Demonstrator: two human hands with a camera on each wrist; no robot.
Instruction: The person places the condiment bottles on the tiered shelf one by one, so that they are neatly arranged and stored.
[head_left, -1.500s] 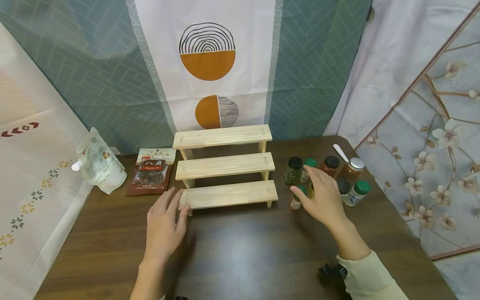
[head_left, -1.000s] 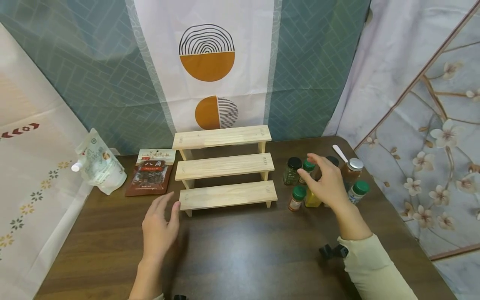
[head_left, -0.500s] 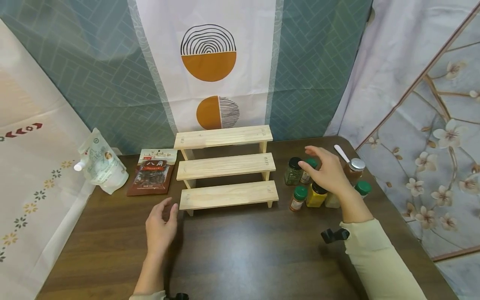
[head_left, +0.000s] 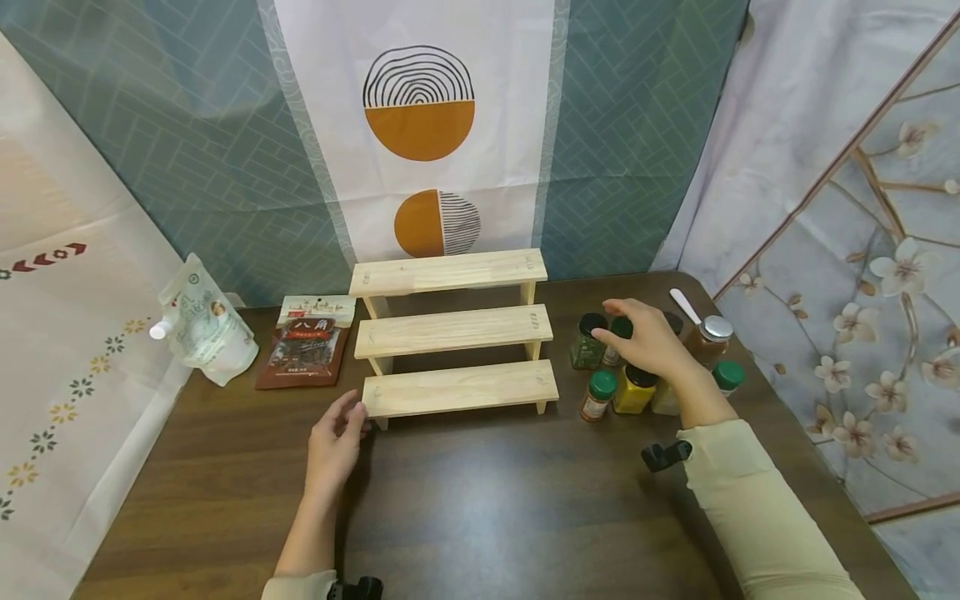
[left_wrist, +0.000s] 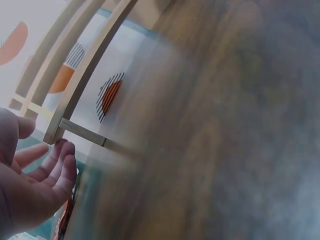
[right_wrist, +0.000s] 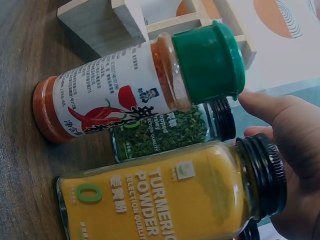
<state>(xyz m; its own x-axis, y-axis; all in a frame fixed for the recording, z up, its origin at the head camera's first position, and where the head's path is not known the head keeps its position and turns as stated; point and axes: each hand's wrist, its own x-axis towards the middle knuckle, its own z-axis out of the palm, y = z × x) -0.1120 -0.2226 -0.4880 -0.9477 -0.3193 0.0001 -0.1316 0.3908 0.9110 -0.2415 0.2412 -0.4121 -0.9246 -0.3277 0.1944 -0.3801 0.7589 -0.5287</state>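
Observation:
My left hand (head_left: 333, 442) is at the left end of the lowest step of a three-step wooden rack (head_left: 461, 389). Its fingers are loosely bent by the step's end (left_wrist: 54, 131); whether they touch it I cannot tell. Over the spice jars on the right hovers my right hand (head_left: 651, 340), thumb and fingers spread above a green-capped jar (head_left: 619, 328) that it partly hides. Close by stand a jar of green flakes (head_left: 587, 346), a red spice shaker with green cap (right_wrist: 107, 90) and a yellow turmeric powder jar (right_wrist: 150, 192). I see nothing gripped in either hand.
A brown pouch of dried spice (head_left: 306, 346) lies left of the rack, beside a white spouted pouch (head_left: 210, 329). Behind the right hand are a silver-capped jar (head_left: 708, 340), another green-capped jar (head_left: 727, 377) and a white spoon (head_left: 684, 306). Fabric hangs behind the table (head_left: 480, 500).
My right hand has drawn back from above the front shaker toward the rear jars, uncovering the turmeric jar. The left hand moved off the rack's end, then back to it.

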